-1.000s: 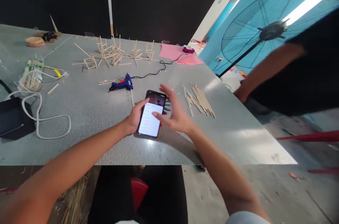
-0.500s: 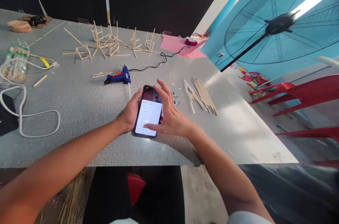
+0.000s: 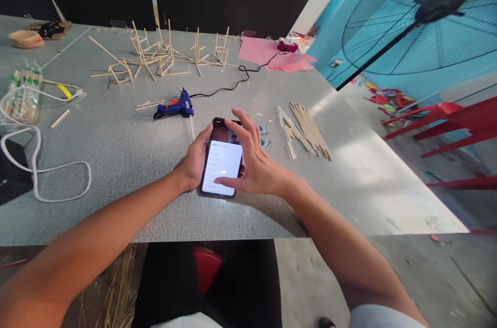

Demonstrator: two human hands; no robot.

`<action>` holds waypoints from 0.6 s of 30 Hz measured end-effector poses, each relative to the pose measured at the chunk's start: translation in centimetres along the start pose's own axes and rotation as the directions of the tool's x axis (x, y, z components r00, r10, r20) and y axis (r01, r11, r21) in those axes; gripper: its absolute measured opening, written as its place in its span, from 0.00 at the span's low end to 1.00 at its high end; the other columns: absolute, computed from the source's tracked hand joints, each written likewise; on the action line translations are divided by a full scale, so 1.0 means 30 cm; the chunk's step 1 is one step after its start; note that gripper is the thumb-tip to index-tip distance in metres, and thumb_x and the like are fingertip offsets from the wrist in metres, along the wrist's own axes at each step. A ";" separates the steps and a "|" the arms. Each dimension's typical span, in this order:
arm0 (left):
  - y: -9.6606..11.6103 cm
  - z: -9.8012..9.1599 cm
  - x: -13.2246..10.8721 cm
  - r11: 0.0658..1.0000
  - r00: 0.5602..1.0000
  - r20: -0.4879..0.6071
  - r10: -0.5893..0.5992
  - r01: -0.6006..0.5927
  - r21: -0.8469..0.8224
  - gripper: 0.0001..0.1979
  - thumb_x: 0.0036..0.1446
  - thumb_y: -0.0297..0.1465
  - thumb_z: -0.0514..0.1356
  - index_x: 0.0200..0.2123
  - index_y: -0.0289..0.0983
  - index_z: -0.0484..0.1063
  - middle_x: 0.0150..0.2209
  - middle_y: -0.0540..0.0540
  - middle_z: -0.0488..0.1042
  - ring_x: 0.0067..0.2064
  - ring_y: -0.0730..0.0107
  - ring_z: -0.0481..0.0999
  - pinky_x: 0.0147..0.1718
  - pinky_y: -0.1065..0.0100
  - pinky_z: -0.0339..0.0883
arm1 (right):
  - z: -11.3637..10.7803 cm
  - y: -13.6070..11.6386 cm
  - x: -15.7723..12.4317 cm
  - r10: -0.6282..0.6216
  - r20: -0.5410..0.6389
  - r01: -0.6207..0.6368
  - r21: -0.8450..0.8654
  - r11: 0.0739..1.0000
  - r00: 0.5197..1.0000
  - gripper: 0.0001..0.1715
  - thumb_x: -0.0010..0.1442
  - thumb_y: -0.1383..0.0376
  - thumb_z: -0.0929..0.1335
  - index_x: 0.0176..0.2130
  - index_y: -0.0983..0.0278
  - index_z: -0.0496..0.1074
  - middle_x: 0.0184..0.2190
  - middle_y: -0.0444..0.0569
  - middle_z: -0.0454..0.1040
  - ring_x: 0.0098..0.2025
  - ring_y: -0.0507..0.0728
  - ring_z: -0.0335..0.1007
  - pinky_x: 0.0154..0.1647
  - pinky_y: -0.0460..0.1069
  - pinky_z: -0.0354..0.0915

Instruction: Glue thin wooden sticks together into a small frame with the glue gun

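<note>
A smartphone (image 3: 222, 168) with a lit white page is tilted up over the near part of the table. My left hand (image 3: 194, 160) grips its left edge, thumb toward the top corner. On the right side my right hand (image 3: 256, 165) is closed about the phone, its thumb over the lower screen and its index finger bent over the top part. Blue-handled scissors (image 3: 263, 136) lie partly hidden behind the right hand. Beyond the phone a blue hot glue gun (image 3: 176, 106) rests on its side, a clear glue stick (image 3: 192, 128) by its rear end.
Several stick frames (image 3: 155, 56) stand at the back. Loose wooden sticks (image 3: 310, 129) and clear glue sticks (image 3: 285, 134) lie right. A white cable (image 3: 37, 162) and bagged sticks (image 3: 25, 92) are left. Pink paper (image 3: 260, 51), a fan (image 3: 442, 2) and red chairs (image 3: 462, 116) are farther off.
The camera view has shifted slightly, so the phone and sticks appear a little farther right. Both hands keep their hold on the phone, the right thumb still over its screen.
</note>
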State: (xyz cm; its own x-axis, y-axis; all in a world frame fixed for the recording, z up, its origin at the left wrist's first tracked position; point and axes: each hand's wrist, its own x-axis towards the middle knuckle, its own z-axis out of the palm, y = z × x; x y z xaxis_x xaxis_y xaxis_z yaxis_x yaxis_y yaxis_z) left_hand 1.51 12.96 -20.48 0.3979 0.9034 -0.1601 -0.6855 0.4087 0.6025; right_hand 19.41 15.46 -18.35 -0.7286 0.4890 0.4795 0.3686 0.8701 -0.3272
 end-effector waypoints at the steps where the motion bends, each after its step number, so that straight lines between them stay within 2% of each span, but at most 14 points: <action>1: 0.000 0.003 0.000 1.000 1.000 -0.003 0.002 -0.002 0.000 0.29 0.67 0.53 0.56 0.51 0.33 0.79 0.37 0.40 0.81 0.45 0.50 0.82 0.46 0.56 0.74 | 0.000 -0.001 0.000 0.004 0.003 -0.004 -0.004 1.000 1.000 0.70 0.55 0.43 0.78 0.76 0.53 0.35 0.78 0.58 0.34 0.80 0.76 0.29 0.77 0.77 0.41; 5: -0.001 0.000 0.002 1.000 1.000 0.007 -0.010 0.010 0.000 0.30 0.65 0.54 0.56 0.51 0.34 0.78 0.37 0.40 0.81 0.45 0.49 0.82 0.45 0.56 0.74 | -0.002 -0.001 -0.001 0.007 0.019 -0.007 -0.010 1.000 1.000 0.71 0.55 0.43 0.78 0.76 0.52 0.35 0.78 0.57 0.33 0.80 0.77 0.27 0.77 0.78 0.40; 9: 0.000 -0.008 0.002 0.998 0.998 -0.002 -0.058 0.058 -0.011 0.31 0.66 0.55 0.55 0.51 0.33 0.78 0.37 0.39 0.81 0.45 0.47 0.82 0.45 0.54 0.74 | -0.005 0.001 -0.003 -0.010 0.048 0.010 -0.007 1.000 0.999 0.77 0.49 0.41 0.80 0.77 0.52 0.36 0.79 0.55 0.29 0.80 0.78 0.20 0.77 0.79 0.39; 13: 0.003 -0.005 -0.002 0.997 0.997 -0.011 -0.075 0.075 -0.013 0.32 0.66 0.56 0.55 0.50 0.33 0.79 0.37 0.39 0.81 0.45 0.47 0.83 0.45 0.54 0.75 | -0.002 0.005 -0.004 -0.026 0.047 0.026 0.009 1.000 0.999 0.78 0.48 0.37 0.79 0.77 0.53 0.36 0.79 0.55 0.28 0.80 0.79 0.19 0.76 0.80 0.39; 15: 0.003 0.000 -0.003 0.999 0.999 -0.011 -0.047 0.046 -0.007 0.31 0.64 0.56 0.57 0.49 0.34 0.79 0.37 0.39 0.81 0.44 0.48 0.83 0.45 0.54 0.75 | 0.003 0.005 -0.002 -0.032 0.029 0.031 0.021 0.999 0.999 0.74 0.51 0.36 0.77 0.77 0.55 0.38 0.79 0.57 0.31 0.80 0.79 0.21 0.76 0.80 0.39; 18: 0.004 0.007 -0.001 1.000 0.999 -0.033 0.005 -0.005 0.002 0.28 0.64 0.55 0.58 0.48 0.35 0.79 0.36 0.40 0.82 0.43 0.49 0.83 0.46 0.55 0.75 | 0.013 0.006 0.001 -0.029 -0.035 0.031 0.041 0.999 0.999 0.57 0.63 0.45 0.73 0.75 0.56 0.42 0.78 0.60 0.39 0.80 0.75 0.28 0.77 0.77 0.41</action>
State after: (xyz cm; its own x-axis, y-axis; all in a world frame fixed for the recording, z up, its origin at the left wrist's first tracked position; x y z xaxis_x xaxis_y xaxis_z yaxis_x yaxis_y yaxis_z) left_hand 1.53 12.95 -20.23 0.3741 0.9092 -0.1830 -0.6861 0.4040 0.6049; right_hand 19.23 15.61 -18.70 -0.7183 0.4652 0.5174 0.3222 0.8815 -0.3452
